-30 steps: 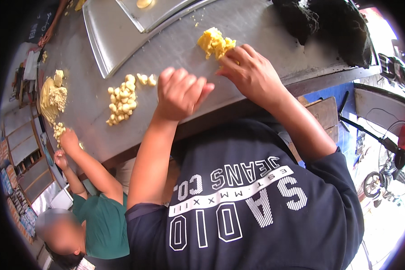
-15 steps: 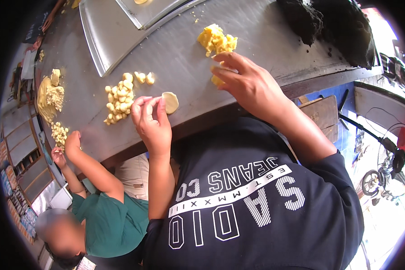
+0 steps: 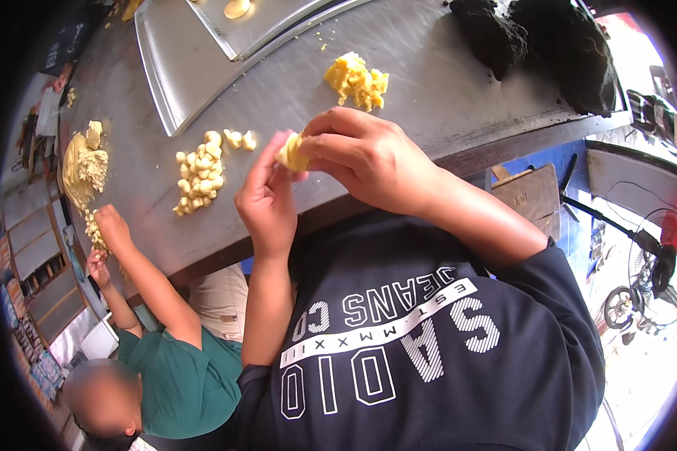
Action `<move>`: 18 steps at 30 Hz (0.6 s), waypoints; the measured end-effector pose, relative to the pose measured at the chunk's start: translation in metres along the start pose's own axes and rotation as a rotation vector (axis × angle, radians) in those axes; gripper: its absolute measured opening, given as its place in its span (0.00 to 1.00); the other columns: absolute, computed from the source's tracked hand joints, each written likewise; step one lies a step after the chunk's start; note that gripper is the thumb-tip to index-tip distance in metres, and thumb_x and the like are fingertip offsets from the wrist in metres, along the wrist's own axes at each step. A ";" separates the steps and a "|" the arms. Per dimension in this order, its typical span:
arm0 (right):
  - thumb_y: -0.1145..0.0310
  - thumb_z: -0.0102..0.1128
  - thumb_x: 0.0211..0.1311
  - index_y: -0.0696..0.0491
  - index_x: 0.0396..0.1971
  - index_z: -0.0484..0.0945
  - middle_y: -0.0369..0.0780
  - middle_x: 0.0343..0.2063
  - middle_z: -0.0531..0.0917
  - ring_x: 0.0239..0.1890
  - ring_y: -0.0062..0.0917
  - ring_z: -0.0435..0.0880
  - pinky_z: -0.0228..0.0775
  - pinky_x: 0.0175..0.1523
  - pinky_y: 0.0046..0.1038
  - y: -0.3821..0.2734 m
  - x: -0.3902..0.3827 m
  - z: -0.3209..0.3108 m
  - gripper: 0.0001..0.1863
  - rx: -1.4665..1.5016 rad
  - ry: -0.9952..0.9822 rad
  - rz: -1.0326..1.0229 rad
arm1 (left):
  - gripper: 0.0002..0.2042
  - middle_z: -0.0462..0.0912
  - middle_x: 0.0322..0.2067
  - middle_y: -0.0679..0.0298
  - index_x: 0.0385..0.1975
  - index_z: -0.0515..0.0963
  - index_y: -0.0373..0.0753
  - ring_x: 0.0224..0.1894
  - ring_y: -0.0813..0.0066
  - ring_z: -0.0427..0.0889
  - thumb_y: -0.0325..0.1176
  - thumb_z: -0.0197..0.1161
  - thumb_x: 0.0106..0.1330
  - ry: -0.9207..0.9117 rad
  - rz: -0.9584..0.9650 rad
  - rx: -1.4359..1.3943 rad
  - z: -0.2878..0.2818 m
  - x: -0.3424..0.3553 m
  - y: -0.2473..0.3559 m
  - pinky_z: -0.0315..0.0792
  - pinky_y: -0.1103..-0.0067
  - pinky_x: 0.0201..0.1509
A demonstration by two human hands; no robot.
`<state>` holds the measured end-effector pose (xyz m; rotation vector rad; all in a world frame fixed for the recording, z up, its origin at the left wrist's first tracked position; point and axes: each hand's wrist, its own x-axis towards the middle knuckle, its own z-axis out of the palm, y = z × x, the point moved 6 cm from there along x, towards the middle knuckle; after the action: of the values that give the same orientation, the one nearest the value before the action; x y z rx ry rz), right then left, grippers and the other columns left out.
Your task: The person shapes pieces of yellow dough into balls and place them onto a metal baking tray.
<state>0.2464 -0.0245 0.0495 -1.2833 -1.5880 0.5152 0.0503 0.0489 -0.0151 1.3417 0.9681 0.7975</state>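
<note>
My two hands meet above the near edge of the metal table. Between the fingertips of my left hand (image 3: 269, 199) is a pale disc of dough, now mostly covered by fingers. My right hand (image 3: 372, 158) pinches a yellow lump of filling (image 3: 293, 155) against it. Beyond my right hand lies a crumbly yellow heap of filling (image 3: 357, 81). A pile of small pale dough balls (image 3: 201, 174) sits left of my left hand, with a few loose dough pieces (image 3: 239, 140) close by.
Metal trays (image 3: 169, 83) lie at the far side, one bearing a round dough piece (image 3: 237, 8). At left, a person in a green shirt (image 3: 192, 387) handles small dough bits near a larger dough mass (image 3: 83, 169). A black plastic bag (image 3: 557, 52) rests at far right.
My right hand has come left from beside the yellow heap, bringing a lump of filling to the dough disc. My left hand has turned and lifted the disc slightly.
</note>
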 end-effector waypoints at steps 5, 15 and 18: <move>0.73 0.71 0.65 0.52 0.49 0.91 0.43 0.48 0.89 0.48 0.42 0.93 0.88 0.53 0.41 0.011 -0.011 0.017 0.13 -0.017 -0.168 0.102 | 0.10 0.88 0.36 0.61 0.34 0.88 0.37 0.36 0.60 0.90 0.28 0.85 0.58 -0.087 0.485 0.702 0.023 0.010 0.019 0.82 0.67 0.39; 0.66 0.85 0.55 0.46 0.54 0.91 0.39 0.52 0.87 0.58 0.40 0.87 0.85 0.62 0.42 0.007 -0.004 0.000 0.24 -0.060 -0.123 0.123 | 0.34 0.86 0.32 0.58 0.36 0.82 0.39 0.34 0.52 0.89 0.47 1.00 0.37 -0.459 0.305 0.452 0.033 0.007 0.018 0.82 0.64 0.38; 0.64 0.85 0.55 0.48 0.54 0.91 0.39 0.54 0.87 0.60 0.40 0.87 0.84 0.63 0.43 0.012 -0.003 0.014 0.24 -0.091 -0.115 0.186 | 0.32 0.88 0.33 0.59 0.36 0.82 0.39 0.32 0.54 0.90 0.47 0.99 0.39 -0.460 0.323 0.489 0.033 -0.002 0.004 0.82 0.65 0.38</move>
<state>0.2397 -0.0201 0.0328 -1.5033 -1.6104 0.6485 0.0796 0.0341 -0.0122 2.0355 0.6000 0.4583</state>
